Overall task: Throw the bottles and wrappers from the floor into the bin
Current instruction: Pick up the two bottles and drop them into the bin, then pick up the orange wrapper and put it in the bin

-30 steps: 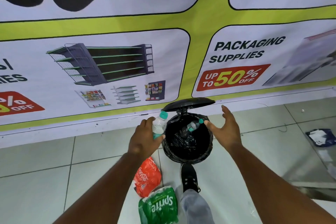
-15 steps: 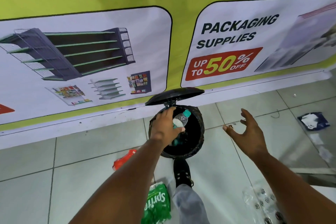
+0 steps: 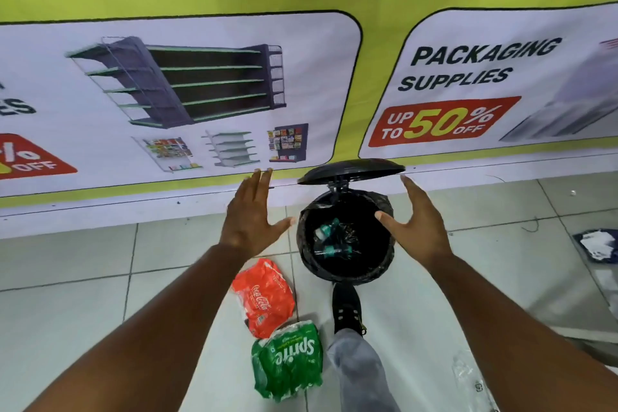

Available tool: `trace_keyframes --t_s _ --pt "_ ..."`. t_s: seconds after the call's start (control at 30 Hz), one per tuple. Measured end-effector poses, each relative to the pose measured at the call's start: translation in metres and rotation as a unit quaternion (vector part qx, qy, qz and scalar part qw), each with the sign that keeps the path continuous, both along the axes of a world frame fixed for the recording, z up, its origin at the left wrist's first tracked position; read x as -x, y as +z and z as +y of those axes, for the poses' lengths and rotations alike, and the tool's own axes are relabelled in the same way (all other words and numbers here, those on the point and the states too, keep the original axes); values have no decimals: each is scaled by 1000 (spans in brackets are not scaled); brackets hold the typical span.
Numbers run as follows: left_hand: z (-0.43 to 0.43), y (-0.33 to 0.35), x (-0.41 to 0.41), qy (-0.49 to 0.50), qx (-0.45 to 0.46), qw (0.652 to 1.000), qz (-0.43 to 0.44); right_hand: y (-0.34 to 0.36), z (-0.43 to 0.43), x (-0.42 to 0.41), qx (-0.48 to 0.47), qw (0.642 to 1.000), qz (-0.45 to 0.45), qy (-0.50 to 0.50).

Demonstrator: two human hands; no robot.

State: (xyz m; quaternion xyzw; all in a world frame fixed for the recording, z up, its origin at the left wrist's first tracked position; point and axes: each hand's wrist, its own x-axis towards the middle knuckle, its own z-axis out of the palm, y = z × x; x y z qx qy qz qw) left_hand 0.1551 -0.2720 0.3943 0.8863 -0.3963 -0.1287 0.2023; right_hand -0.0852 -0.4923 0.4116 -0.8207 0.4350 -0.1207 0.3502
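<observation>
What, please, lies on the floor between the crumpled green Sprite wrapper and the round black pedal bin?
In the head view, the crumpled red Coca-Cola wrapper and bare tile lie between the green Sprite wrapper and the black pedal bin; a black shoe stands just right of that line.

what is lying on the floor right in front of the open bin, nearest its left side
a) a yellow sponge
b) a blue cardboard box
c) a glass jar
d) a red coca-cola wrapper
d: the red coca-cola wrapper lies crumpled on the tiles just beside the bin, with the green sprite wrapper nearer the camera.
</observation>
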Motion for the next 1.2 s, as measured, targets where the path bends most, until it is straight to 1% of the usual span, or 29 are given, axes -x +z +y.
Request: trace_keyframes --t_s 0.17,0.3,0.47,0.57,0.63,0.7,0.8,0.87,0.93,1.0,1.07,1.13,1.2 --pt "30 11 -15 7 -1 999 -39 -4 25 -43 17 998 28 59" --pt "57 -1 -12 10 -13 999 -33 -21 53 -67 39 990 60 125" --pt "96 -47 -1 33 -40 999 -12 -68 101 -83 22 976 80 204" --pt "121 -95 7 43 -58 997 3 -119 135 -87 -7 964 103 247" --pt "140 -140 10 66 -65 996 11 -167 158 -98 -8 946 127 299" --pt "153 -169 13 77 -72 994 16 -197 169 -111 11 926 154 346" --pt "177 -224 13 98 -82 992 19 -259 187 -146 38 888 207 410" --pt "195 -259 15 122 -84 989 30 -301 201 -170 48 863 262 429" --pt "212 -285 17 144 -87 985 37 -335 218 -188 37 850 303 430" --pt "225 -306 17 167 -98 980 38 -365 234 -201 42 847 314 428" --pt "236 -323 15 186 -103 976 46 -393 247 -210 77 833 324 442" --pt "245 -340 15 197 -105 973 52 -416 253 -219 106 800 355 472" --pt "252 -351 16 200 -100 973 55 -431 253 -228 113 761 399 499"
